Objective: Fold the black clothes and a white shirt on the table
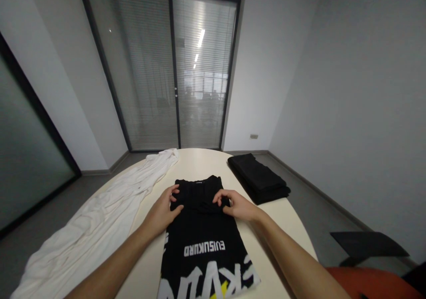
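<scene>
A black T-shirt (201,226) with white and yellow lettering lies in front of me, folded narrow, its collar end away from me and its print upside down. At its left edge, near the collar, rests my left hand (166,206), thumb and fingers apart. My right hand (238,205) is at the opposite edge with bent fingers over the black cloth and the thumb spread from them. Neither hand shows cloth pinched in it. Between the hands the fabric is slightly rumpled.
A long white garment (109,210) is spread along the left side of the round pale table (196,159). Folded black clothes (258,177) lie stacked at the table's right edge. An orange chair (369,283) with a black armrest stands at lower right. Glass doors are beyond the table.
</scene>
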`<state>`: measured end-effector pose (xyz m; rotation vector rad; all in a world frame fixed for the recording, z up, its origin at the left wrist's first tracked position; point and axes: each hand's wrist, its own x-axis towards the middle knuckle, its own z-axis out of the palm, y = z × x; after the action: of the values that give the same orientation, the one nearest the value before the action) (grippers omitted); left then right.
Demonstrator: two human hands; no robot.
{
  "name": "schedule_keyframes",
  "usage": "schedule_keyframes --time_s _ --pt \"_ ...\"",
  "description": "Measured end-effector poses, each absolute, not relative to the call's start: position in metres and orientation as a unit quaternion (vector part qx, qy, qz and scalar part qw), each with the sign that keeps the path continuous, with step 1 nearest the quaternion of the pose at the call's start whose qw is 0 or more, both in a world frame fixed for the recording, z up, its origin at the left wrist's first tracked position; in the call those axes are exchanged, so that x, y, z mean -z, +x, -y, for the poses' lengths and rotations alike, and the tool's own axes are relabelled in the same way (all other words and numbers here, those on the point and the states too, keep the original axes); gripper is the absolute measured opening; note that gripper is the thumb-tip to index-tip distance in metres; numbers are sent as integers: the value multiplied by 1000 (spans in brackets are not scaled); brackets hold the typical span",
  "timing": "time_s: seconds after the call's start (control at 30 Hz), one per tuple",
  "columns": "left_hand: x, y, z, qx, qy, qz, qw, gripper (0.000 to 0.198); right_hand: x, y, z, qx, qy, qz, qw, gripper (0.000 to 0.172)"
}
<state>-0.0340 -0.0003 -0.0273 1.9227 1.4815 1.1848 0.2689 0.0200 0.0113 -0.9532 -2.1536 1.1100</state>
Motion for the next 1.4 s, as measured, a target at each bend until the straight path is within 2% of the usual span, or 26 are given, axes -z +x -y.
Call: schedule_keyframes --time_s 0.07,0.2,0.37,0.63,0.8,0.97,1.17,1.23,1.3,1.4 --pt "27 -35 2 -402 700 -564 174 58 -16 266 -15 -407 -341 809 251 40" --pt "24 -36 4 -369 707 -592 114 39 -18 263 -12 -404 -292 824 269 26" --pt "19 -37 1 -388 724 -556 128 22 -19 263 -10 -461 -290 795 267 23" --pt "5 -30 15 -415 765 -461 172 22 -23 265 -8 -468 -295 780 294 20" --pt "-2 -25 28 -384 828 -361 192 22 -23 264 -8 -445 -311 790 284 35" --pt "-5 -22 32 -358 860 -302 202 26 -17 262 -9 -367 -348 822 263 31" --pt "-8 -12 38 -393 876 -214 179 30 -19 243 1 -227 -331 880 256 46" --pt "-10 -10 40 -402 877 -194 179 30 -21 236 5 -213 -302 895 248 42" --pt "-11 -9 42 -409 874 -187 187 30 -22 231 8 -212 -279 904 246 31" --pt "-13 -9 45 -445 846 -223 189 28 -22 227 9 -215 -304 883 287 21"
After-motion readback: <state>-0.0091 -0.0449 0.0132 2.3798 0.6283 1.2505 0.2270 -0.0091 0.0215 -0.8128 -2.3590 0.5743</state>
